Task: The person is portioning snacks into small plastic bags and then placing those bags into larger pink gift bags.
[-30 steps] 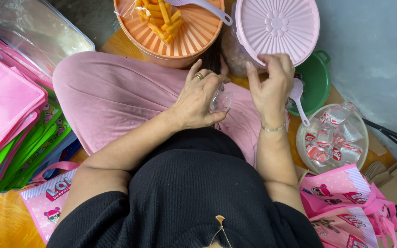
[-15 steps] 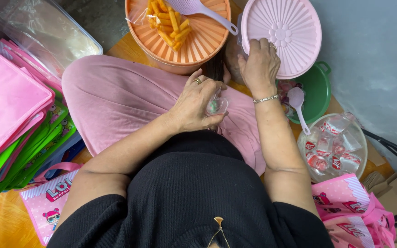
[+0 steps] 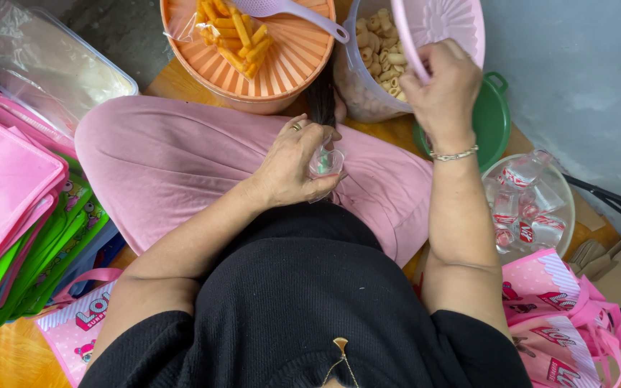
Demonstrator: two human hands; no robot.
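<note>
Two hands work apart — the left hand [image 3: 297, 164] pinches a small clear bag [image 3: 325, 162] over the lap; the right hand [image 3: 443, 88] grips the pink lid [image 3: 440, 25], tilted above the shell-snack tub [image 3: 371, 75]. Keeping the bag's mouth upright seems wise.

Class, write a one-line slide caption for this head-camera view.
Left hand holds a small clear bag; right hand tilts a pink lid off the snack tub.

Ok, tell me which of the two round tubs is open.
The tub of pale snacks under the right hand, its pink lid tilted up; the orange tub stays covered.
</note>
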